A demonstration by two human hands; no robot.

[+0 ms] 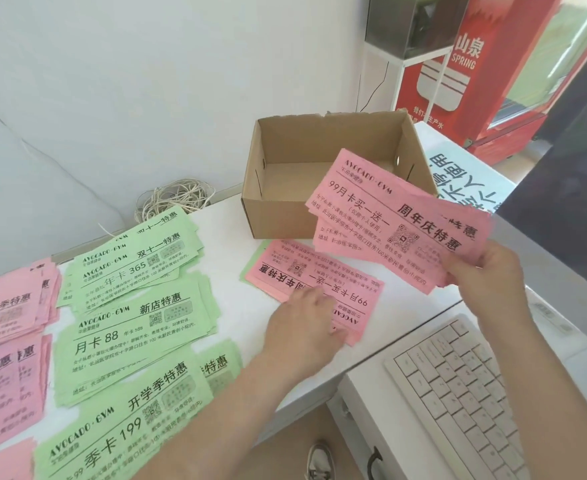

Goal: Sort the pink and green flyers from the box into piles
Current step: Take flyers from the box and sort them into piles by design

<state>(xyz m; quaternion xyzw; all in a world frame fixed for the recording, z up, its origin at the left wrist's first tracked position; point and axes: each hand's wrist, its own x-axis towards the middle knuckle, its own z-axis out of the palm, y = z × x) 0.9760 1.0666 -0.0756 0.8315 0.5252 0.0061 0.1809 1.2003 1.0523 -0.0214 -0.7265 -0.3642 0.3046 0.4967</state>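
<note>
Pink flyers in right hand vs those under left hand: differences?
The held flyers are off the desk, gripped by the right hand; the desk flyers lie flat under the left hand. Held print reads upright to the camera; desk print is upside down. Both pink, same print.

Pink flyers point(399, 220) and green flyers point(136, 317): thin matt paper, black print, edges ragged. Box point(274, 209): plain brown corrugated cardboard, matt, top rim torn rough. Counter point(226, 237): white, smooth, faint sheen. Keyboard point(458, 386): off-white plastic, matt keys. Coil of twine point(174, 199): pale, fibrous, rough-looking. Red cabinet point(475, 64): smooth printed side.
</note>
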